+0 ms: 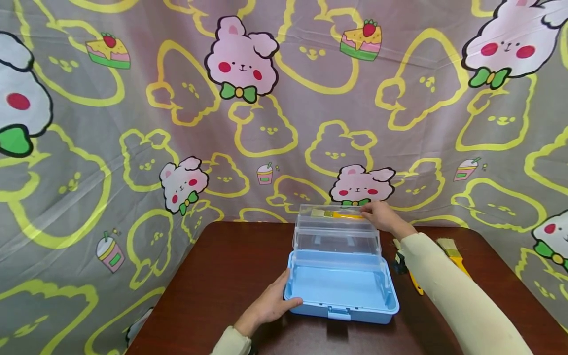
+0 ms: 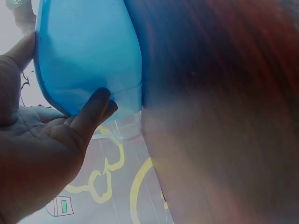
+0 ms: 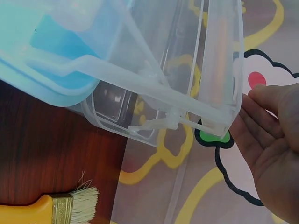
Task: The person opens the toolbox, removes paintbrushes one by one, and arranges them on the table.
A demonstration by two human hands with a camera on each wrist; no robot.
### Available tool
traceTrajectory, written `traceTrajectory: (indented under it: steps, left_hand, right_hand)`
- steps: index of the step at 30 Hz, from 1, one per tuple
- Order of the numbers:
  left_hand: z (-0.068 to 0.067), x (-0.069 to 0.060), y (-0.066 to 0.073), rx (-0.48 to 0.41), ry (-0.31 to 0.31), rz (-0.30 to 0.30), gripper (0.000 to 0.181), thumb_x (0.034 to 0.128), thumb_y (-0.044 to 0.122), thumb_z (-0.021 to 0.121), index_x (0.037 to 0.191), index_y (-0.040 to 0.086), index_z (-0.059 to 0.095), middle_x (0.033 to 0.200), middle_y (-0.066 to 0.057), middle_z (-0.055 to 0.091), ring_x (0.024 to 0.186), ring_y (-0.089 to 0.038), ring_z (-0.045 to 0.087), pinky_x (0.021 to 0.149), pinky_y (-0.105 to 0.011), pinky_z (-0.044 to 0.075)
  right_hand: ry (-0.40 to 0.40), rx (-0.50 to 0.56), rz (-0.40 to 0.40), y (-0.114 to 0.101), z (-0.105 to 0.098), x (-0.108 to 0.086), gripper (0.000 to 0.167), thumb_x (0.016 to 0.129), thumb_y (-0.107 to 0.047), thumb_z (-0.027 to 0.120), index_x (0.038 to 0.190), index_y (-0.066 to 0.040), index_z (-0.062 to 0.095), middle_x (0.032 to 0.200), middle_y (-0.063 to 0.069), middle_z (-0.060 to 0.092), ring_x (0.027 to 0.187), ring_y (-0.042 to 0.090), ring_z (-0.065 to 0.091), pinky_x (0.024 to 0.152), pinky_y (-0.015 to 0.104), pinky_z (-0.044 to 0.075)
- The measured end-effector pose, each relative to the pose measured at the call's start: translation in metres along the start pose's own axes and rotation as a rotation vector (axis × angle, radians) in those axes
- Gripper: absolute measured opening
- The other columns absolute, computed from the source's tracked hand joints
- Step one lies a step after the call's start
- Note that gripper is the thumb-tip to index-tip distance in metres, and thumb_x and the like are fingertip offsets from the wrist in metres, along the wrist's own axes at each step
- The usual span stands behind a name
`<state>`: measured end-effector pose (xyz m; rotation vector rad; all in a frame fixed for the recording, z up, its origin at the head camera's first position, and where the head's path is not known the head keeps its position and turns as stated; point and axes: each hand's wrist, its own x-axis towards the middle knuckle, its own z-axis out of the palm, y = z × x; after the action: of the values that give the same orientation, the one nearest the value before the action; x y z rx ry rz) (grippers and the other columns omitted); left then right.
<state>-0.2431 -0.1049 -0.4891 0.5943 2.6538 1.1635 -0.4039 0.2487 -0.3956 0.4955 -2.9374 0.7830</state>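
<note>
A blue toolbox stands unlatched on the table, its clear tiered trays raised at the back. My left hand grips the box's left side, thumb at the rim and fingers against the outer wall. A paintbrush with a yellow handle lies in the top tray; through the plastic in the right wrist view it is only a blurred orange strip. My right hand is at that tray's right end, by the handle's tip. Its fingers look fairly straight and touch or nearly touch the tray's edge.
Right of the box, partly under my right sleeve, lie a wide paintbrush, another yellow-handled tool and a small black item. The dark wooden table ends at a patterned cloth behind.
</note>
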Motion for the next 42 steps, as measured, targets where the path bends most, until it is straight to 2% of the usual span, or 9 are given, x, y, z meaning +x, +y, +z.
traceTrajectory:
  steps: [10, 18, 25, 29, 35, 42]
  left_hand:
    - [0.000, -0.002, 0.003, 0.008, -0.001, 0.007, 0.090, 0.0882, 0.041, 0.065, 0.151, 0.002, 0.014, 0.155, -0.016, 0.018, 0.137, -0.029, 0.025, 0.106, -0.051, 0.028]
    - [-0.001, -0.006, 0.003, 0.011, -0.005, 0.021, 0.090, 0.0884, 0.042, 0.065, 0.151, 0.002, 0.013, 0.155, -0.014, 0.018, 0.138, -0.028, 0.024, 0.106, -0.051, 0.027]
    - [0.000, -0.009, 0.003, 0.042, 0.029, 0.093, 0.088, 0.0887, 0.035, 0.067, 0.150, -0.002, 0.015, 0.153, -0.018, 0.021, 0.137, -0.030, 0.025, 0.106, -0.049, 0.027]
    - [0.002, -0.009, 0.002, 0.039, 0.018, 0.066, 0.089, 0.0889, 0.038, 0.066, 0.150, -0.001, 0.014, 0.154, -0.016, 0.020, 0.138, -0.028, 0.024, 0.107, -0.048, 0.027]
    - [0.003, -0.009, 0.002, 0.032, 0.008, 0.057, 0.089, 0.0889, 0.039, 0.065, 0.150, 0.000, 0.014, 0.154, -0.016, 0.019, 0.138, -0.029, 0.024, 0.107, -0.049, 0.027]
    - [0.001, -0.008, 0.002, 0.018, 0.002, 0.047, 0.089, 0.0891, 0.039, 0.065, 0.151, 0.001, 0.013, 0.155, -0.014, 0.018, 0.138, -0.028, 0.024, 0.107, -0.049, 0.026]
  right_hand:
    - [-0.021, -0.046, 0.008, -0.002, -0.002, 0.002, 0.023, 0.095, -0.009, 0.057, 0.110, 0.005, 0.067, 0.096, 0.014, 0.068, 0.080, 0.023, 0.062, 0.071, 0.040, 0.052]
    - [0.019, -0.027, -0.008, -0.001, 0.000, 0.001, 0.018, 0.091, -0.008, 0.063, 0.102, 0.005, 0.070, 0.087, 0.011, 0.068, 0.074, 0.022, 0.062, 0.064, 0.036, 0.052]
    - [0.049, 0.039, 0.068, 0.000, 0.010, 0.004, 0.023, 0.088, -0.012, 0.068, 0.104, 0.004, 0.070, 0.094, 0.014, 0.065, 0.083, 0.026, 0.062, 0.067, 0.036, 0.053]
    - [0.038, 0.066, 0.104, 0.000, 0.013, 0.005, 0.027, 0.087, -0.014, 0.070, 0.107, 0.004, 0.069, 0.097, 0.015, 0.066, 0.084, 0.027, 0.062, 0.069, 0.036, 0.053]
    - [0.006, 0.110, 0.158, 0.001, 0.014, 0.009, 0.031, 0.085, -0.014, 0.073, 0.110, 0.003, 0.069, 0.099, 0.013, 0.067, 0.085, 0.025, 0.062, 0.073, 0.036, 0.053]
    - [-0.013, 0.122, 0.157, 0.002, 0.012, 0.015, 0.030, 0.084, -0.015, 0.073, 0.109, 0.002, 0.069, 0.098, 0.012, 0.068, 0.087, 0.025, 0.062, 0.075, 0.038, 0.053]
